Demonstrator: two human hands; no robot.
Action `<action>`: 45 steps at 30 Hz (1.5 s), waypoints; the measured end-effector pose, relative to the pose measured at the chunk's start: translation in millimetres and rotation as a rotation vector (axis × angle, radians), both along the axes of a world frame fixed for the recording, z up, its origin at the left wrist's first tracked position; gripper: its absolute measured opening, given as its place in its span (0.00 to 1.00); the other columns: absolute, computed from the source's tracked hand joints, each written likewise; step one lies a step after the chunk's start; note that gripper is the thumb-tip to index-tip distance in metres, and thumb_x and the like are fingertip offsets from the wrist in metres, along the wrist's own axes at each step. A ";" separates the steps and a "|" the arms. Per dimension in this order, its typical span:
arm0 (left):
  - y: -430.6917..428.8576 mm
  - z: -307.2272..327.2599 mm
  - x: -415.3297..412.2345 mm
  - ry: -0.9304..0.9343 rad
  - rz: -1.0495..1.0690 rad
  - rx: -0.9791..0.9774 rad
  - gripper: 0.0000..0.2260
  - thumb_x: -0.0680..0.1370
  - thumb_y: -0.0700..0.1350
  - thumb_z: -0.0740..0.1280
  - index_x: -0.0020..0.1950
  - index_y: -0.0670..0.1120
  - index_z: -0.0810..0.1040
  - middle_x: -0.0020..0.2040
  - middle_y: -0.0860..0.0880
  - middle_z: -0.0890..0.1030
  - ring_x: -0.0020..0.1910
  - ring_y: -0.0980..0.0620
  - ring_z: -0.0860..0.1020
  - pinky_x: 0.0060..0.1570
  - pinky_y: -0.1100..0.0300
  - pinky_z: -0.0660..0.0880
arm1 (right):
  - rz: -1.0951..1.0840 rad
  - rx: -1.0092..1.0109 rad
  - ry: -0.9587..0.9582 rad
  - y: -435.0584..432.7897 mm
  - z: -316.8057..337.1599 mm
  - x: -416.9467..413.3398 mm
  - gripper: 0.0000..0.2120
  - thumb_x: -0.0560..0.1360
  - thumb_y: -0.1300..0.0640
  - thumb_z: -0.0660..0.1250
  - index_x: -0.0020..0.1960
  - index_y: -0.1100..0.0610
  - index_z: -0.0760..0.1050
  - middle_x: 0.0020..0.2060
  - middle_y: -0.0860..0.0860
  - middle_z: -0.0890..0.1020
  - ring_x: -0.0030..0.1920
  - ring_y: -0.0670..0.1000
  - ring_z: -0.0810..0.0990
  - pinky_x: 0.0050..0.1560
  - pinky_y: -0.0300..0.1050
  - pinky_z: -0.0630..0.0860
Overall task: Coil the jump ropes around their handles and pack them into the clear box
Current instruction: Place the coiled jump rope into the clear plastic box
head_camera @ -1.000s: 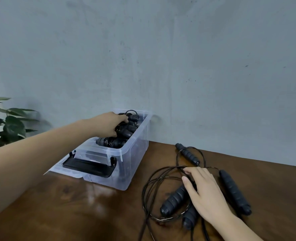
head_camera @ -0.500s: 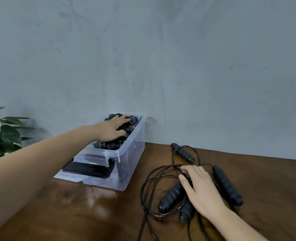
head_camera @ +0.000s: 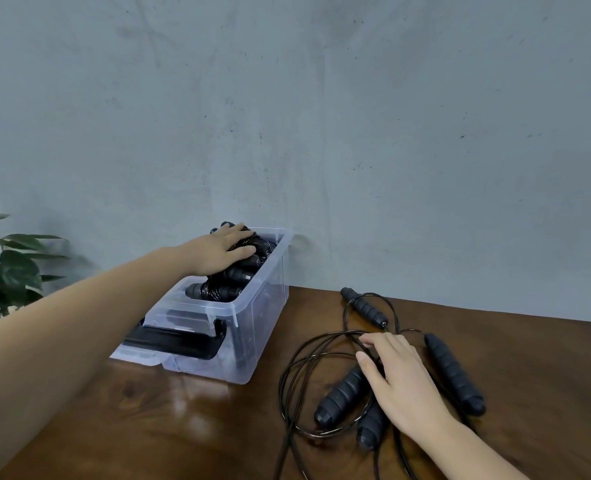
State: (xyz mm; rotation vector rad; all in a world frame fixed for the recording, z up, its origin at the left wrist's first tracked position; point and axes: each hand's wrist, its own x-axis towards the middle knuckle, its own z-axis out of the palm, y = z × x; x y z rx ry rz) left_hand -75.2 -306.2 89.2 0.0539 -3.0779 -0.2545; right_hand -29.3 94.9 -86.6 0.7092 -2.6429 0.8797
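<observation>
Partly hidden under the left hand (head_camera: 218, 252), coiled jump ropes (head_camera: 218, 291) fill the clear box (head_camera: 252, 341), at ten o'clock from the loose jump ropes (head_camera: 308, 355); its fingers lie flat, pressing on them. Flat and slightly spread, the right hand (head_camera: 401, 386) covers parts of ribbed matte-black handles (head_camera: 342, 398) and thin glossy cords running off at six o'clock. Glossy brown wooden table (head_camera: 529, 358), mottled grey wall (head_camera: 356, 116), plant (head_camera: 13, 268) cut off at nine o'clock

The box (head_camera: 259, 327) stands on the table (head_camera: 529, 368) by the wall (head_camera: 356, 133), coiled ropes (head_camera: 218, 292) in it under the left hand (head_camera: 218, 252); to its right lie loose ropes (head_camera: 342, 396) under the right hand (head_camera: 401, 386), and a plant (head_camera: 10, 268) stands left of the box.
</observation>
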 end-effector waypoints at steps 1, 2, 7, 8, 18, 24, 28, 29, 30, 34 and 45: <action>-0.9 -0.6 -3.9 0.003 0.018 0.018 0.36 0.81 0.74 0.53 0.86 0.61 0.54 0.87 0.55 0.51 0.86 0.50 0.49 0.83 0.46 0.50 | -0.001 0.002 0.001 -0.3 0.1 -0.2 0.18 0.87 0.40 0.56 0.72 0.43 0.74 0.62 0.33 0.71 0.66 0.37 0.66 0.71 0.40 0.65; -1.4 -1.3 -8.3 0.002 0.033 0.034 0.36 0.80 0.74 0.53 0.86 0.62 0.53 0.87 0.54 0.51 0.86 0.50 0.51 0.83 0.46 0.51 | -0.001 0.006 0.002 -0.7 -0.5 -0.6 0.18 0.87 0.40 0.56 0.72 0.43 0.74 0.62 0.33 0.71 0.65 0.37 0.65 0.70 0.40 0.65; -3.9 -1.6 -23.7 -0.082 0.069 0.183 0.33 0.80 0.73 0.60 0.83 0.65 0.59 0.85 0.57 0.59 0.84 0.49 0.59 0.82 0.48 0.54 | 0.009 0.030 -0.007 -1.3 -3.5 -6.2 0.18 0.87 0.39 0.54 0.70 0.42 0.74 0.63 0.33 0.73 0.67 0.37 0.67 0.70 0.39 0.64; -4.5 -0.2 -26.5 -0.106 0.051 0.194 0.32 0.79 0.74 0.60 0.82 0.67 0.62 0.83 0.58 0.62 0.82 0.49 0.62 0.82 0.47 0.56 | 0.011 0.031 -0.004 -1.5 -4.1 -6.8 0.18 0.86 0.38 0.54 0.70 0.42 0.75 0.63 0.33 0.73 0.67 0.37 0.67 0.70 0.39 0.64; 2.4 -13.3 -53.1 -0.224 0.169 0.175 0.50 0.65 0.86 0.61 0.83 0.70 0.52 0.85 0.54 0.52 0.83 0.40 0.57 0.79 0.36 0.58 | 0.015 0.033 -0.014 -3.7 -11.3 -11.1 0.20 0.86 0.36 0.50 0.70 0.40 0.72 0.64 0.32 0.71 0.68 0.37 0.65 0.69 0.40 0.62; -13.2 -13.3 -41.4 -0.264 0.166 0.298 0.37 0.68 0.85 0.56 0.75 0.74 0.62 0.81 0.54 0.58 0.81 0.44 0.59 0.80 0.39 0.57 | 0.001 0.054 -0.017 -1.4 -12.5 -9.1 0.23 0.86 0.35 0.47 0.70 0.40 0.72 0.64 0.32 0.70 0.68 0.38 0.65 0.70 0.42 0.62; -1.5 1.5 -40.9 -0.225 0.087 0.241 0.35 0.77 0.79 0.51 0.81 0.66 0.62 0.82 0.55 0.65 0.81 0.48 0.63 0.80 0.45 0.59 | -0.002 0.019 -0.009 -3.2 -7.9 -5.9 0.23 0.86 0.35 0.47 0.72 0.40 0.72 0.65 0.32 0.70 0.69 0.36 0.64 0.71 0.40 0.61; 0.1 5.5 -39.8 -0.223 0.108 0.252 0.33 0.78 0.78 0.51 0.78 0.64 0.68 0.80 0.54 0.69 0.79 0.48 0.68 0.77 0.47 0.63 | 0.001 0.014 -0.010 -3.8 -6.7 -5.2 0.23 0.86 0.35 0.47 0.73 0.40 0.72 0.65 0.32 0.70 0.69 0.36 0.64 0.72 0.41 0.61; 0.2 10.3 -39.9 -0.207 0.115 0.254 0.33 0.78 0.77 0.51 0.75 0.63 0.72 0.78 0.53 0.73 0.76 0.48 0.72 0.76 0.48 0.66 | 0.005 0.010 -0.008 -4.0 -5.6 -5.4 0.22 0.86 0.35 0.48 0.73 0.40 0.72 0.65 0.32 0.71 0.70 0.35 0.64 0.73 0.41 0.61; 4.8 22.7 -37.4 -0.031 0.035 0.080 0.29 0.86 0.67 0.49 0.82 0.56 0.66 0.83 0.50 0.65 0.81 0.47 0.64 0.81 0.48 0.56 | 0.011 -0.011 -0.003 -2.6 -5.9 -3.8 0.21 0.87 0.35 0.49 0.73 0.39 0.71 0.66 0.32 0.71 0.71 0.36 0.65 0.73 0.40 0.59; -2.8 14.6 -22.0 0.085 0.073 0.092 0.25 0.86 0.65 0.53 0.76 0.54 0.73 0.72 0.46 0.74 0.73 0.44 0.72 0.72 0.49 0.66 | 0.001 -0.073 -0.010 0.2 -1.5 -2.1 0.20 0.87 0.37 0.51 0.72 0.40 0.73 0.66 0.33 0.73 0.71 0.37 0.66 0.74 0.41 0.59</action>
